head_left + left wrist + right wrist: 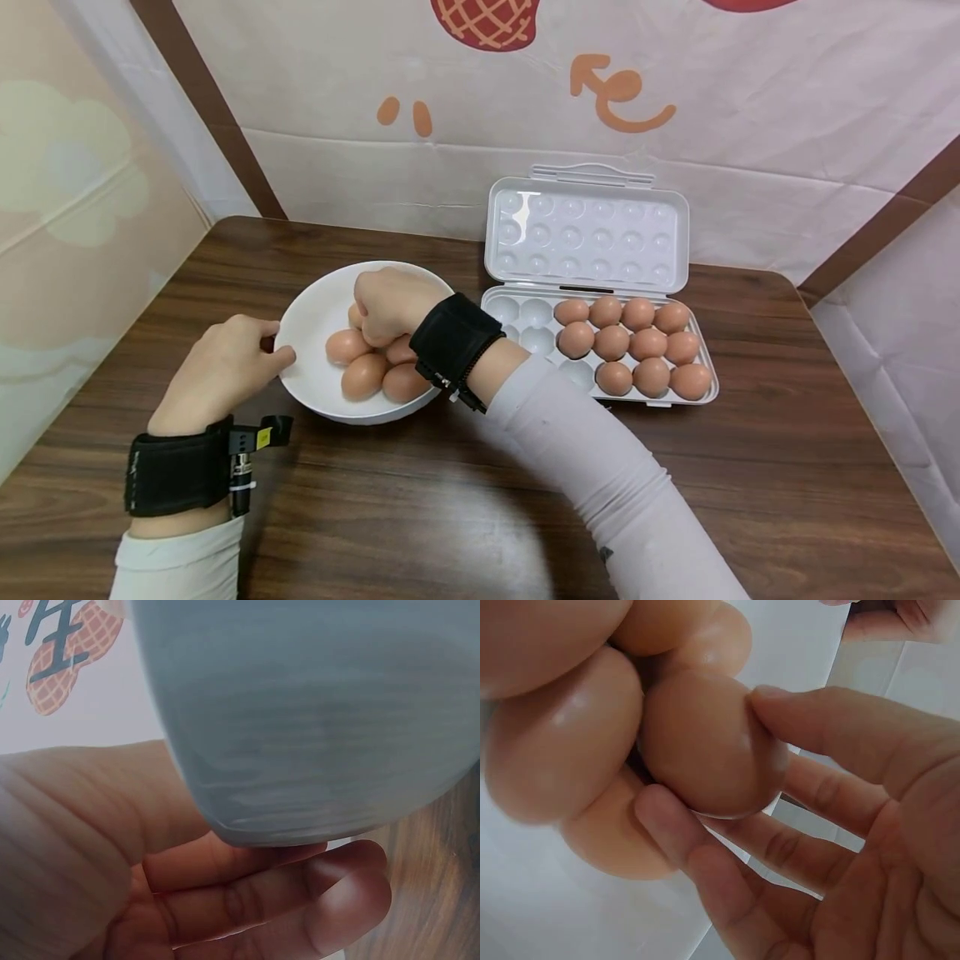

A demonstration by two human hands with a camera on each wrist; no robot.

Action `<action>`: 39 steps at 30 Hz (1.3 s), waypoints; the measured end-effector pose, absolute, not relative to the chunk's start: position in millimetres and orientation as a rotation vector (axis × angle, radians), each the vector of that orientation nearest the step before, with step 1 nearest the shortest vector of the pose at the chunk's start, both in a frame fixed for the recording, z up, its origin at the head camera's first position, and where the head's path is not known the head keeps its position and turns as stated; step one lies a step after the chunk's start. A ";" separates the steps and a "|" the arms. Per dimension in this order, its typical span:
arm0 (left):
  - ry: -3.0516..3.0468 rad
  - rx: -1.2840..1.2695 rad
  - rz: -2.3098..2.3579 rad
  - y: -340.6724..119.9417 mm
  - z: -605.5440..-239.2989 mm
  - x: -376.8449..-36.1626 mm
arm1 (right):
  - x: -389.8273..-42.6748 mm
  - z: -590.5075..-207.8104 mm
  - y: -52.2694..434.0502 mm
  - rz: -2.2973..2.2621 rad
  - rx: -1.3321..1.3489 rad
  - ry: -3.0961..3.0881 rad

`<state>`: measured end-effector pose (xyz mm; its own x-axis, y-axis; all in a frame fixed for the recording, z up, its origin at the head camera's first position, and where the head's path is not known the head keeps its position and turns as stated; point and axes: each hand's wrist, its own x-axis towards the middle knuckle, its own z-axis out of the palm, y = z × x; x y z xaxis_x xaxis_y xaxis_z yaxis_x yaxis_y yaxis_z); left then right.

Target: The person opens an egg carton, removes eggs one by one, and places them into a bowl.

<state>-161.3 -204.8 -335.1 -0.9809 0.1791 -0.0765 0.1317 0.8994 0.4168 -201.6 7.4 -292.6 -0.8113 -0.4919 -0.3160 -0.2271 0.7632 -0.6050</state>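
A white bowl [306, 329] with several brown eggs [364, 377] in it stands on the left of the table. My left hand [225, 367] holds the bowl at its left side, thumb by the rim. In the left wrist view, its fingers [247, 900] curl beneath the bowl's outer wall [315, 727]. Inside the bowl, my right hand [397, 300] grips an egg [712, 742] between thumb and fingers, as the right wrist view shows. Other eggs [566, 735] press close around that one. From the head view, the gripped egg is mostly hidden by the hand.
To the right stands a white plastic egg box [537, 313], its clear-white lid [585, 237] raised at the back. Several eggs [651, 343] fill its right and middle cups; bare cups show at the left. A printed cloth [337, 183] hangs behind the wooden table [390, 508].
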 end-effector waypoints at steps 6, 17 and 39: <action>2.947 0.240 0.637 -205.1 -333.5 -161.5 | -200.8 -292.7 7.6 -0.769 -0.589 2.475; 2.958 0.251 0.651 -206.0 -334.6 -161.3 | -178.9 -279.8 0.6 -1.140 -0.050 2.142; 2.941 0.259 0.646 -205.4 -334.8 -161.0 | -205.4 -276.2 22.4 -0.395 -0.752 2.539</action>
<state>-161.0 -205.4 -334.8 -0.9782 0.1917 -0.0793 0.1408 0.8943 0.4247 -205.4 22.4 -276.2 -0.7448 -0.5705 -0.3462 -0.4386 0.8094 -0.3904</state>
